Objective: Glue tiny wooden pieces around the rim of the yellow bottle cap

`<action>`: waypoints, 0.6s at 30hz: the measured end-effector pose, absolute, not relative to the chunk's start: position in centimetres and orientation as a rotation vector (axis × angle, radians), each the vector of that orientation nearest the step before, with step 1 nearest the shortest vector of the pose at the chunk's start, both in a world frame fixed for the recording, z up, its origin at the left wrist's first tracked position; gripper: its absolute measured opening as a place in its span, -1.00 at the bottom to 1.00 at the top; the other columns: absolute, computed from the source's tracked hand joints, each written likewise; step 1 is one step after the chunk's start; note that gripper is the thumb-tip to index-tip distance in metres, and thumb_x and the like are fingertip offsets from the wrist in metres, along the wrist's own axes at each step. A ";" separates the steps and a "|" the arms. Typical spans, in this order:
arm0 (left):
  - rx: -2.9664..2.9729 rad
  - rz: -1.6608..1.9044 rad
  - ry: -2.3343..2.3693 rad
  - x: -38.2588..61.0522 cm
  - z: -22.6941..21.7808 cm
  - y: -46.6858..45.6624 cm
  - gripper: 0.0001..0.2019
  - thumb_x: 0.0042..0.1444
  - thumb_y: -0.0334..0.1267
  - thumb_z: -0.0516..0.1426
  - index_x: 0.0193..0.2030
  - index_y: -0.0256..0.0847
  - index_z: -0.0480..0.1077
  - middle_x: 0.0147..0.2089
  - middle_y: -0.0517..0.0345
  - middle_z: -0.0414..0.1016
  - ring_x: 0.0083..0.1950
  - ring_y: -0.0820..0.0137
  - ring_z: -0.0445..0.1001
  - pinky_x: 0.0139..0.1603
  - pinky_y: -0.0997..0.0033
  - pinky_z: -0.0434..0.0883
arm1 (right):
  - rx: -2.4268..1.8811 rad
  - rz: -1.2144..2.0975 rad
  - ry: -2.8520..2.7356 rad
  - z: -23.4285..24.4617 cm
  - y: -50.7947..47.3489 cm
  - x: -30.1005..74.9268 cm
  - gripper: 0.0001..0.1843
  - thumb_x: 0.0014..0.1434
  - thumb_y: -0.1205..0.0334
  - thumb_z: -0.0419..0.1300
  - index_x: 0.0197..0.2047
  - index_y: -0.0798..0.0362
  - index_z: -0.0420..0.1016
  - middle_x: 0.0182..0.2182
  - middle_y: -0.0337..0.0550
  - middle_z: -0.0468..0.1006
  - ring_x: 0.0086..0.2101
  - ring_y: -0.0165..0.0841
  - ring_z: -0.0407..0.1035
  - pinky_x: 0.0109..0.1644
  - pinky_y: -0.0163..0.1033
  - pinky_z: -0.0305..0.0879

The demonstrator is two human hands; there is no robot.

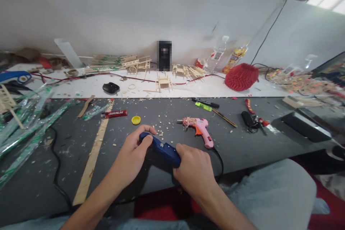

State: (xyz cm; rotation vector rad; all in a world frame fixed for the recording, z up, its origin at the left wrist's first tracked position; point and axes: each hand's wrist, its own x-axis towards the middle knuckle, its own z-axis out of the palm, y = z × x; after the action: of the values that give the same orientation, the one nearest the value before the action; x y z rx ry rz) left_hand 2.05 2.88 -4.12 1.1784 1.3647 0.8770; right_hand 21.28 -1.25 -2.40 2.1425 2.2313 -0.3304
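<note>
A blue glue gun lies between my two hands at the near edge of the dark grey table. My left hand is wrapped round its front end, thumb on top. My right hand is closed round its rear end, and a black cord runs off from behind that hand. Just beyond my right hand lies a pink glue gun on its side, nozzle pointing left. Small wood chips are scattered on the table in front of the hands.
A yellow cap, a red lighter, markers, a pencil and keys lie further back. Stick models and a red paper ball stand on the white board. A wooden strip and plastic sleeves lie at left.
</note>
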 end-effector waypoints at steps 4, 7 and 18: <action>1.071 0.871 1.389 2.4 -4.8 3.5 -0.67 0.50 -0.07 0.31 0.25 -0.21 0.53 0.15 -0.01 0.65 -0.02 0.21 0.70 -0.03 0.11 0.71 | 2.071 -0.342 2.208 -1.2 -0.2 21.3 -0.87 0.28 0.37 0.36 -0.13 0.00 0.70 -0.17 -0.07 0.83 -0.14 -0.06 0.75 -0.22 -0.16 0.38; 1.001 0.874 1.391 2.6 -4.9 4.1 -0.63 0.50 -0.08 0.32 0.31 -0.19 0.52 0.26 -0.06 0.63 0.11 0.12 0.69 0.10 -0.01 0.71 | 2.026 -0.314 2.187 -0.9 0.4 21.2 -0.91 0.47 0.23 0.37 -0.06 0.06 0.69 -0.16 -0.11 0.79 -0.16 -0.16 0.71 -0.08 -0.08 0.59; 0.975 0.763 1.251 3.4 -4.0 5.6 -0.61 0.49 -0.08 0.32 0.33 -0.18 0.51 0.31 -0.08 0.61 0.18 0.08 0.68 0.16 -0.07 0.69 | 1.963 0.003 2.229 0.2 1.1 24.4 -0.73 0.54 0.07 0.37 0.11 0.09 0.65 -0.02 -0.08 0.72 -0.07 -0.18 0.66 0.06 0.03 0.67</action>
State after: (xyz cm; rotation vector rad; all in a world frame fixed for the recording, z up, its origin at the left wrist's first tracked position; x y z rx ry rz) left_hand 3.38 5.60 -3.98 0.9746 1.2509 0.7632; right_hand 24.40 1.11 0.16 1.9633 2.2286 0.0034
